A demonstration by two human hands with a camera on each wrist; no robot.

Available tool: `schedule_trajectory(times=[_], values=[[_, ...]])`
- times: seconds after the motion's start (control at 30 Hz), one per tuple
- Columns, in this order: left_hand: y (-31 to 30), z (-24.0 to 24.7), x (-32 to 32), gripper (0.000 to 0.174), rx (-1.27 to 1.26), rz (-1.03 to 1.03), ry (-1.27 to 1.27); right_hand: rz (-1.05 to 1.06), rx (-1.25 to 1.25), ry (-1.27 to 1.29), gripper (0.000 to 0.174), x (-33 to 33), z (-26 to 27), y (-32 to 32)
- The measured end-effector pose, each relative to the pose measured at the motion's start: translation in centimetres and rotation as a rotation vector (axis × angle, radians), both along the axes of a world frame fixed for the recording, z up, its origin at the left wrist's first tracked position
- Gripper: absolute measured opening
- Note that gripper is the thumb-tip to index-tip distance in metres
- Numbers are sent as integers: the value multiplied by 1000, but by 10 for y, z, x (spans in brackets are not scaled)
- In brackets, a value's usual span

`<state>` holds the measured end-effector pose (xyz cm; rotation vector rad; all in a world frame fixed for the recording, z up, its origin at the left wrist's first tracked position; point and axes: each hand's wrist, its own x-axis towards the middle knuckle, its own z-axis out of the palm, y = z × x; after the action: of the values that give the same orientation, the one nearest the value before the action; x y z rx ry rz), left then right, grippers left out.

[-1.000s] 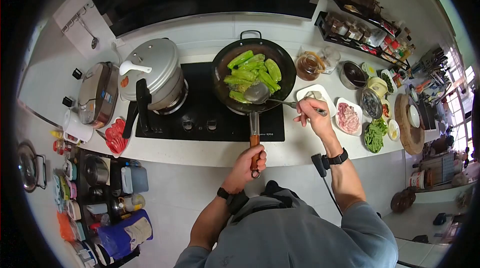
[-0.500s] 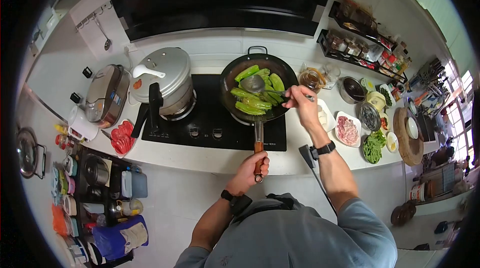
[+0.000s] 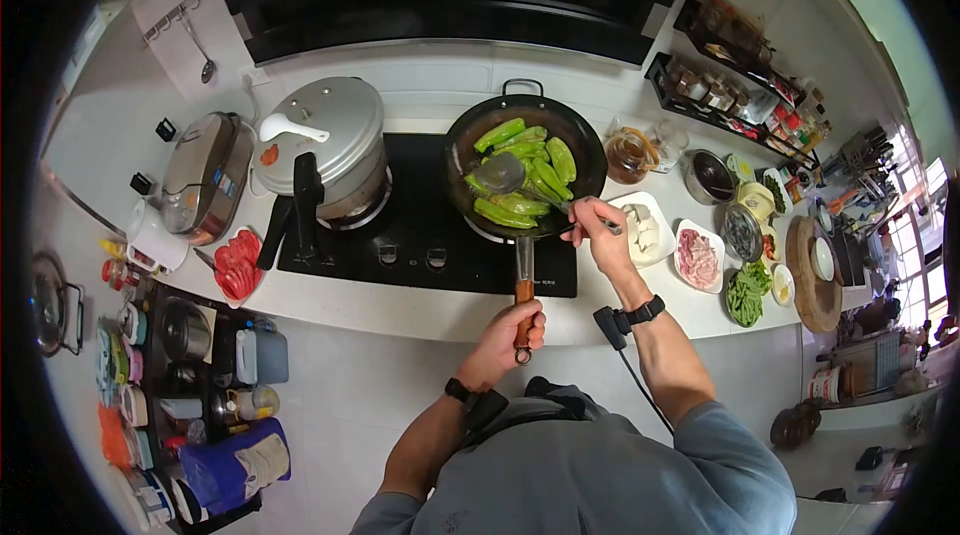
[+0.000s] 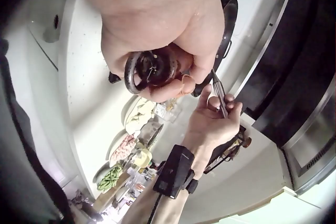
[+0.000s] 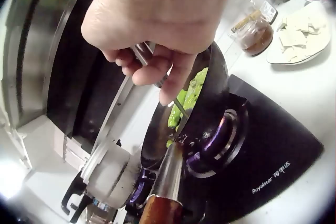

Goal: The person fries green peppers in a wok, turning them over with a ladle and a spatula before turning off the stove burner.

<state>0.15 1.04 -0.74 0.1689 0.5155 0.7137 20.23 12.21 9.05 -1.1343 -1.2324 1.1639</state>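
A black wok [image 3: 590, 150] stands on the right burner, with green peppers [image 3: 562, 161] inside it. My left hand [image 3: 503, 337] grips the wok's wooden handle [image 3: 524, 291]; its ringed end pokes out of the fist in the left wrist view. My right hand [image 3: 603, 238] holds a metal ladle [image 3: 498, 173] by its shaft, fingers curled round it near the wok's right rim. The ladle's bowl lies among the peppers, left of the wok's middle. In the right wrist view, a flame [image 5: 217, 134] glows under the wok.
Left of the wok is a large pressure cooker [image 3: 338, 125]. To the right sit a plate of white slices [image 3: 648, 230], a dish of raw meat [image 3: 699, 257], green vegetables [image 3: 745, 297] and a glass jar [image 3: 630, 157]. Sliced red food [image 3: 238, 265] lies at the left.
The ladle swept from the wok's lower right up and left over the peppers, then slightly down. My right hand followed it toward the wok. The left hand kept its grip on the handle.
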Motion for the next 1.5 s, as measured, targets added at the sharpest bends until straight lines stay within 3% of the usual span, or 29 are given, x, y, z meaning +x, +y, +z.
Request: schedule_trajectory(times=[0.3, 0.57, 0.8, 1.03, 1.23, 1.5], values=[[1, -4, -3, 19, 8, -60, 6, -63, 10, 196, 30, 6, 21, 13], [0, -1, -3, 18, -5, -39, 23, -10, 8, 102, 31, 2, 9, 12], [2, 8, -5, 22, 42, -59, 43, 144, 88, -163, 34, 13, 21, 28], [6, 14, -13, 26, 30, -103, -8, 219, 44, -266, 35, 9, 44, 39], [7, 12, -12, 25, 27, -84, 24, 266, -57, -315, 33, -8, 59, 50], [4, 9, -9, 24, 53, -32, 10, 238, -81, -189, 31, -3, 45, 52]])
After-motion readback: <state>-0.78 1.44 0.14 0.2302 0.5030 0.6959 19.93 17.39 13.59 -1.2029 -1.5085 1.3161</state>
